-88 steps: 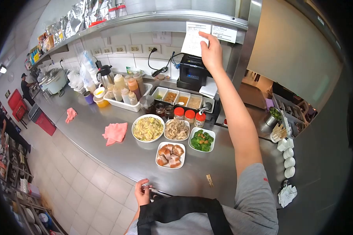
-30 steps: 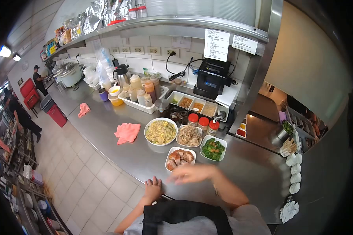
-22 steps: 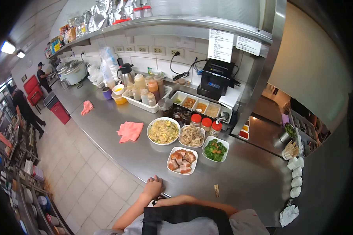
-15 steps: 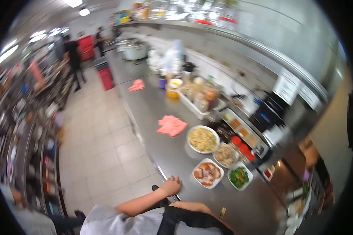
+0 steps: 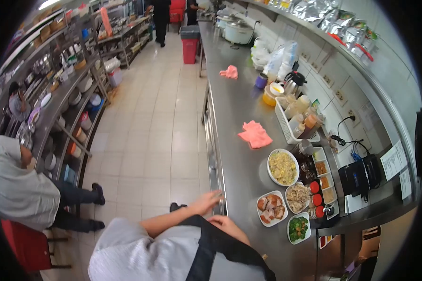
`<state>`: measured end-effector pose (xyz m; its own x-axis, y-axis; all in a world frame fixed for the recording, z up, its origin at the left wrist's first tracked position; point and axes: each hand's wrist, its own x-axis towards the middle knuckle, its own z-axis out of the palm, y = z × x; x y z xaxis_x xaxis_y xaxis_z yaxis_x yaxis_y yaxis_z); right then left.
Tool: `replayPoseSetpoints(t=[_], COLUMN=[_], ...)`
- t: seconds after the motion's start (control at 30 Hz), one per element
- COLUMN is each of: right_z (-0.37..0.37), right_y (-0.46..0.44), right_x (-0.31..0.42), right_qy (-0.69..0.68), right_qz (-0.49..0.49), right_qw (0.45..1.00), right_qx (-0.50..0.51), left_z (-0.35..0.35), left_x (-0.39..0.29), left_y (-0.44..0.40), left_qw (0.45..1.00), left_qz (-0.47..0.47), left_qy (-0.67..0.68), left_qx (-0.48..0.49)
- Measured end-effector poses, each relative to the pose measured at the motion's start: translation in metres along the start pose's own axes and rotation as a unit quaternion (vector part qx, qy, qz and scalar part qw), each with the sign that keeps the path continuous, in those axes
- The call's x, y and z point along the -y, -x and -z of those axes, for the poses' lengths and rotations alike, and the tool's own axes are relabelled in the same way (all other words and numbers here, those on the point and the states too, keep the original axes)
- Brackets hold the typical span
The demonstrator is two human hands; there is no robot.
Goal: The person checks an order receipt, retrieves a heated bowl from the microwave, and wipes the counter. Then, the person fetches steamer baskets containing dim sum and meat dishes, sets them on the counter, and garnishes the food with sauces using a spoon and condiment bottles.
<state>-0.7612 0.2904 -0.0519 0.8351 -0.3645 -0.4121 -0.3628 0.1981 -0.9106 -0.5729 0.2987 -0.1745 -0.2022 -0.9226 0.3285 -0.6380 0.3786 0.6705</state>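
My left hand point(image 5: 206, 202) is at the front edge of the steel counter point(image 5: 237, 187), fingers stretched out and holding nothing. Close to my body, my right hand point(image 5: 220, 222) appears loosely open with nothing visible in it; the apron hides part of it. To the right of my hands stand several dishes: a bowl of fried rice point(image 5: 283, 167), a plate of sliced meat point(image 5: 272, 209), a bowl of pale shredded meat point(image 5: 297, 197) and a dish of green vegetables point(image 5: 298, 228). A pink cloth point(image 5: 255, 135) lies farther up the counter.
A white basket of sauce bottles point(image 5: 286, 122) stands beyond the dishes, near red-lidded jars point(image 5: 315, 200) and a condiment tray point(image 5: 324, 174). A person in grey point(image 5: 21, 187) sits at left by loaded shelves point(image 5: 65, 105). A red bin point(image 5: 189, 49) stands down the tiled aisle.
The camera view has turned, so the counter and dishes appear farther right and more upright. My left hand has come off the counter top to its edge; more of my right hand shows.
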Motion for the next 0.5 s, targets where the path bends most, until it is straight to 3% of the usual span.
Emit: replayPoseSetpoints(t=[0.07, 0.1, 0.17, 0.23, 0.3, 0.33, 0.47, 0.5], right_z=[0.006, 0.005, 0.012, 0.019, 0.022, 0.022, 0.019, 0.017], right_y=[-0.012, -0.014, -0.025, -0.042, -0.063, -0.073, -0.106, -0.113], right_x=[-0.028, -0.023, -0.031, -0.036, -0.037, -0.034, -0.018, -0.016], right_qy=[0.019, 0.028, 0.083, 0.194, 0.344, 0.381, 0.476, 0.488], right_qz=[0.006, 0.065, 0.045, 0.068, 0.144, 0.139, 0.067, 0.035], right_qw=[0.996, 0.989, 0.979, 0.951, 0.883, 0.865, 0.800, 0.788], right_qx=[-0.083, -0.127, -0.182, -0.231, -0.284, -0.296, -0.360, -0.374], left_z=[0.030, 0.035, 0.038, 0.030, 0.024, 0.033, 0.060, 0.068], left_x=[0.003, 0.020, 0.066, 0.122, 0.178, 0.181, 0.178, 0.171], left_y=[0.028, 0.044, 0.087, 0.144, 0.214, 0.236, 0.319, 0.327], left_qw=[0.996, 0.991, 0.974, 0.904, 0.831, 0.764, 0.734, 0.754], left_qz=[0.086, 0.123, 0.220, 0.407, 0.490, 0.564, 0.600, 0.592], left_qy=[-0.032, -0.043, -0.044, -0.045, -0.071, -0.032, -0.087, -0.074], left_qx=[-0.018, -0.031, 0.002, 0.123, 0.253, 0.313, 0.306, 0.273])
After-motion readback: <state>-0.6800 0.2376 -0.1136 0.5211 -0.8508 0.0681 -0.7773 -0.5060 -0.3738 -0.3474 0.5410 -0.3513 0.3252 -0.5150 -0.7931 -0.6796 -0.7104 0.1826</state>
